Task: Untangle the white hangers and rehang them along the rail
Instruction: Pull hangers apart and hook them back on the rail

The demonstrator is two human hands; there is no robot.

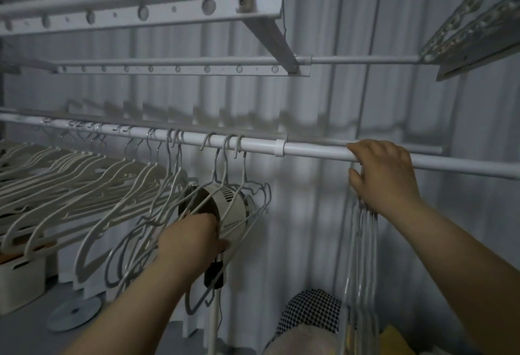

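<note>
A white rail [309,150] runs across the middle of the view. Many white hangers [70,185] hang along its left part, and the rightmost ones [247,194] are tangled together near the middle. My left hand [191,239] reaches into this tangle from below and grips the lower wires of a few hangers. My right hand [385,174] is at the rail further right, fingers curled over it. It holds the tops of a bunch of hangers [364,242] that dangle straight down beneath it. Their hooks are hidden by the hand.
A white fan [233,205] on a pole stands right behind the tangled hangers, with its round base [74,311] on the floor. A white box [22,270] sits low at the left. Perforated drying racks [146,16] hang overhead. Houndstooth fabric [312,309] lies below.
</note>
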